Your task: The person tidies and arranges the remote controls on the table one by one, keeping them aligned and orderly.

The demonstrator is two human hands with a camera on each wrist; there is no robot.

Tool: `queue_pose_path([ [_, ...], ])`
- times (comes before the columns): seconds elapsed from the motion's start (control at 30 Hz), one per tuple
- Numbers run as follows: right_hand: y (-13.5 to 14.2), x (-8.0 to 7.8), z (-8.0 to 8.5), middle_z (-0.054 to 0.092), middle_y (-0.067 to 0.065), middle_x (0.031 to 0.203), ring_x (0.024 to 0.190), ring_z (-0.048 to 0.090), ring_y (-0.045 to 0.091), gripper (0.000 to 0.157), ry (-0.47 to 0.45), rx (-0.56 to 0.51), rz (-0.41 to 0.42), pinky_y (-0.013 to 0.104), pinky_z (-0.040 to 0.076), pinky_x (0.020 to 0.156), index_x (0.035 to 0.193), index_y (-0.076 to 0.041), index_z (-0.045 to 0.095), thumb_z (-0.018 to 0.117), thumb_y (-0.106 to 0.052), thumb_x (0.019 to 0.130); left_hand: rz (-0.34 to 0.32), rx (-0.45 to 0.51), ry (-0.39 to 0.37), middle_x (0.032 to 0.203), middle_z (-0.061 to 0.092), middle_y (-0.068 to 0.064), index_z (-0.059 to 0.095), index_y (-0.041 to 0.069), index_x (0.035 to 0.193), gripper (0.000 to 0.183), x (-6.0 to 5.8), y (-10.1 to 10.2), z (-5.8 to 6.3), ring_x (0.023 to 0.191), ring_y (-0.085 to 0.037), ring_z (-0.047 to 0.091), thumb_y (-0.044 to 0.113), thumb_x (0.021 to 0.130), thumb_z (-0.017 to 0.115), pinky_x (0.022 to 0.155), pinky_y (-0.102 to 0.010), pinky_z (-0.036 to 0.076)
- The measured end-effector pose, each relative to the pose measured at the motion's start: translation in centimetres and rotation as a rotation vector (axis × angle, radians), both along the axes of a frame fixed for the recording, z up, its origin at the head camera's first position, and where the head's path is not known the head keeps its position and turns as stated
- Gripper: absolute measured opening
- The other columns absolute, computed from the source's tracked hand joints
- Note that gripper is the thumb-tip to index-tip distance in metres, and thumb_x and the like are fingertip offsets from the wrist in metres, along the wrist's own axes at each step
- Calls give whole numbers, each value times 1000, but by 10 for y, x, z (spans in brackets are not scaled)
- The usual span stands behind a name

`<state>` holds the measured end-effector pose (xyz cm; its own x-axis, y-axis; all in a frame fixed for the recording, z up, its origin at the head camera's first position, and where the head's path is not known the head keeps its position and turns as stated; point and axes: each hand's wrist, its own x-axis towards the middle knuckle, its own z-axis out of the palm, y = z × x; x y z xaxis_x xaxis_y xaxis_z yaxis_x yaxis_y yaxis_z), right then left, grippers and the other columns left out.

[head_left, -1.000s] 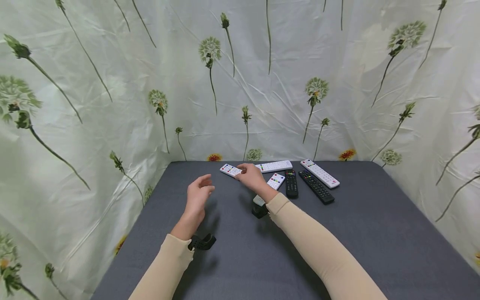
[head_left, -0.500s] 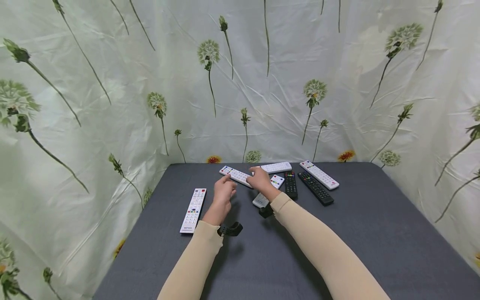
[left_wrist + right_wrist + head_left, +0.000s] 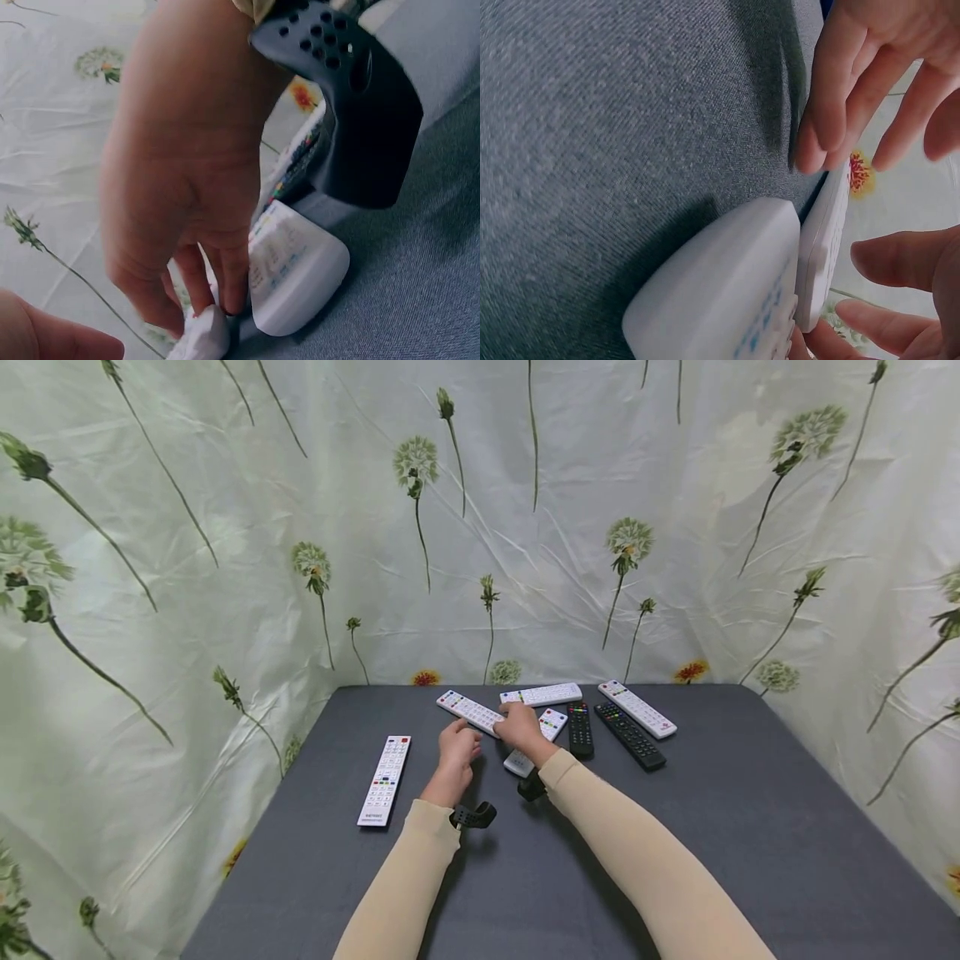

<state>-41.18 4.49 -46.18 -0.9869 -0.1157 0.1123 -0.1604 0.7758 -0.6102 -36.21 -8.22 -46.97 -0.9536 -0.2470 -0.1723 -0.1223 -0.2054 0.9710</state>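
Observation:
A long white remote control [image 3: 468,712] lies slanted near the table's back edge. By its right end is my right hand [image 3: 519,727]; in the left wrist view its fingertips meet the end of the white remote [image 3: 204,335]. The right wrist view shows the right thumb [image 3: 896,259] held apart from that remote [image 3: 823,244]. My left hand [image 3: 455,760] is just in front of the same remote, fingers bent loosely downward and holding nothing; whether they touch it cannot be made out. A shorter white remote [image 3: 520,763] lies under my right wrist, partly covered.
Another white remote [image 3: 384,781] lies alone on the left of the dark table [image 3: 750,827]. Behind my right hand is a white remote [image 3: 543,694]. To its right are two black remotes [image 3: 580,731] and a further white one [image 3: 637,708]. A flowered curtain [image 3: 720,527] hangs behind.
My left hand has moved right, off the left-hand white remote, toward the slanted one. My right hand has slid right along the slanted remote to its end and loosened its pinch.

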Motion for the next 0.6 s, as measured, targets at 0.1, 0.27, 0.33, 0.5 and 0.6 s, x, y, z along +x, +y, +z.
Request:
queue_pose_path([
  [0.1, -1, 3, 1, 67, 17, 126, 110, 62, 35, 46, -24, -26, 2, 43, 50, 88, 131, 0, 65, 63, -8, 85, -3, -3, 5, 114, 59, -21, 49, -8, 143, 61, -4, 2, -4, 85, -25, 60, -11, 82, 50, 90, -42, 53],
  [0.27, -2, 7, 4, 67, 17, 124, 101, 62, 31, 43, -57, -70, 16, 38, 50, 81, 126, 1, 68, 62, -7, 84, 24, 1, -4, 100, 64, -15, 57, -10, 133, 49, -10, 3, -11, 72, -17, 61, -13, 85, 49, 73, -32, 56],
  [0.33, -2, 9, 4, 68, 16, 121, 94, 62, 29, 42, -74, -96, 11, 35, 50, 76, 124, 0, 69, 63, -6, 83, 43, -6, -9, 93, 63, -13, 60, -11, 128, 45, -11, 3, -13, 67, -15, 60, -13, 84, 50, 67, -29, 55],
  [0.5, -3, 10, 6, 71, 16, 108, 71, 67, 24, 42, -131, -193, 17, 29, 50, 61, 122, -1, 71, 65, -3, 81, 93, -56, 6, 71, 56, -5, 67, -15, 106, 34, -11, 2, -14, 53, -12, 50, -16, 75, 52, 51, -24, 45],
  [0.6, -2, 10, 7, 71, 18, 109, 68, 69, 21, 42, -169, -254, 39, 27, 52, 60, 123, 0, 70, 65, -1, 82, 106, -88, 11, 71, 56, -4, 69, -14, 102, 34, -11, 2, -13, 52, -12, 48, -16, 72, 53, 49, -24, 43],
])
